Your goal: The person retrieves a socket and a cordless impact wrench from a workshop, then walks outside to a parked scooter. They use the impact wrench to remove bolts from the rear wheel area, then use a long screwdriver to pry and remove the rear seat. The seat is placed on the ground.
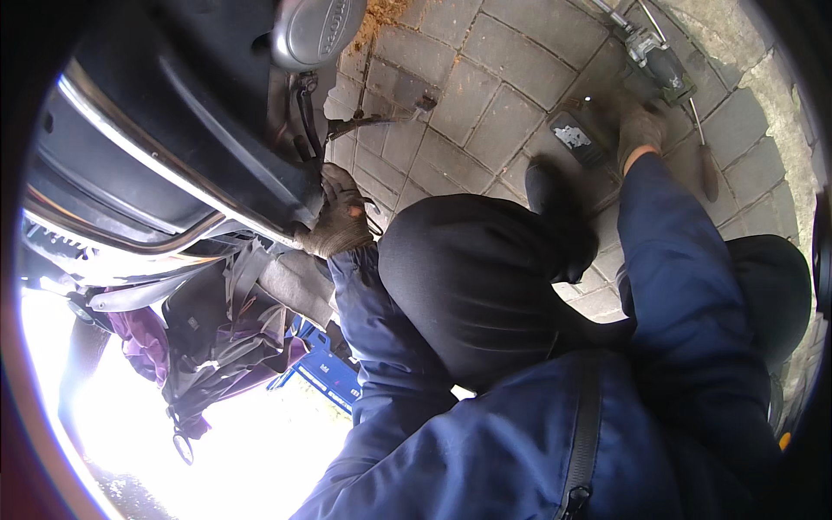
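Note:
My gloved left hand [338, 215] grips the lower edge of a dark scooter body [165, 104] with chrome trim, just below a black lever. A silver engine cover [312, 30] shows at the top. My gloved right hand [640, 130] reaches down to the pavement, blurred, beside a small dark rectangular object [574, 139] with a torn white patch; what its fingers hold is unclear. A metal tool with a black body [660, 65] lies beyond it, and a long screwdriver [705, 172] with a brown handle lies to its right.
My bent knee and shoe [555, 208] are between my arms on grey pavers [459, 130]. A pale concrete edge [763, 95] curves along the right. Brown crumbly debris [374, 17] lies at the top. Dark and purple fabric [199, 338] and a blue plastic crate [322, 373] are at lower left.

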Tool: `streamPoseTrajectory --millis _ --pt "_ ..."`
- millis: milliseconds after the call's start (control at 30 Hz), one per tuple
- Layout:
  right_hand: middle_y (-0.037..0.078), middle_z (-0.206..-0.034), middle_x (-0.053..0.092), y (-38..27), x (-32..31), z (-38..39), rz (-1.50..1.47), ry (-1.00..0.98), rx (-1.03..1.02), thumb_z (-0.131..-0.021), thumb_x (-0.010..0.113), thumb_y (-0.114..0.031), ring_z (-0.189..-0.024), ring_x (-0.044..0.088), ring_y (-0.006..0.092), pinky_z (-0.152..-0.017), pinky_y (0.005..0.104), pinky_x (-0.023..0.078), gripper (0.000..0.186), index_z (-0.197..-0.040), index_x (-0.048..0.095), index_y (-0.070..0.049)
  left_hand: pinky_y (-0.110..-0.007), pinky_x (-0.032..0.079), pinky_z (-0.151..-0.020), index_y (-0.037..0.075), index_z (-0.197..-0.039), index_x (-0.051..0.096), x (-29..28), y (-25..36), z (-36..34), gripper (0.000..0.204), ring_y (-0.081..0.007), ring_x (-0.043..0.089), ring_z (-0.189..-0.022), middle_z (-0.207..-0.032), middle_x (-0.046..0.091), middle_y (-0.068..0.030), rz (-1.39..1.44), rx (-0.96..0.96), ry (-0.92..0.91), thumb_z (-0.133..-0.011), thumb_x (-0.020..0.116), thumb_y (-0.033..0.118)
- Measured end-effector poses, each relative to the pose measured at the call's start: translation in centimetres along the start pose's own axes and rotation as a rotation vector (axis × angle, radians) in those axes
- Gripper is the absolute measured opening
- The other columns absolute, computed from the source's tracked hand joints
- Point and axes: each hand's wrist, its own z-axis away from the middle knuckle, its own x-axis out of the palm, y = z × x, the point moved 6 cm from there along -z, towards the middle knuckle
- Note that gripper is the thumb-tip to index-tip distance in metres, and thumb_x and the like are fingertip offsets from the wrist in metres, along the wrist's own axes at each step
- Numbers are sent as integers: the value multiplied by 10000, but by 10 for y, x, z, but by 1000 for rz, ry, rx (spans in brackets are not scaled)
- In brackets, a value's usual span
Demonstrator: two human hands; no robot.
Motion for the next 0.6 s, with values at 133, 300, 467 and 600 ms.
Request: streamPoseTrajectory --millis 133,300,467,600 --pt "131 -1226 545 0 21 -25 211 -40 -137 -696 723 -329 -1084 537 264 -919 326 407 688 -1221 480 44 -510 435 -889 0 -1242 409 14 -8 -6 645 -351 486 -1091 -1210 483 -178 204 -6 -176 -802 518 459" --pt "120 -1220 546 -4 33 -37 614 -66 -444 -715 718 -284 -1077 536 235 -903 321 418 653 -1235 476 29 -476 455 -875 45 -1217 468 14 -7 -17 533 -308 514 -1082 -1222 529 -129 62 87 -175 -817 531 392" --pt "105 -1156 577 -6 31 -10 182 -175 -381 -722 696 -288 -1029 559 227 -870 318 441 558 -1173 523 -8 -468 481 -800 61 -1157 520 -21 10 -41 459 -283 558 -986 -1088 605 -89 139 134 68 -871 409 403" --pt "94 -1100 601 -21 50 44 180 -350 -482 -715 684 -302 -994 576 230 -849 320 454 499 -1119 557 -36 -468 482 -776 55 -1128 535 -49 34 -79 450 -269 565 -955 -1053 613 -80 188 -35 19 -865 399 394"
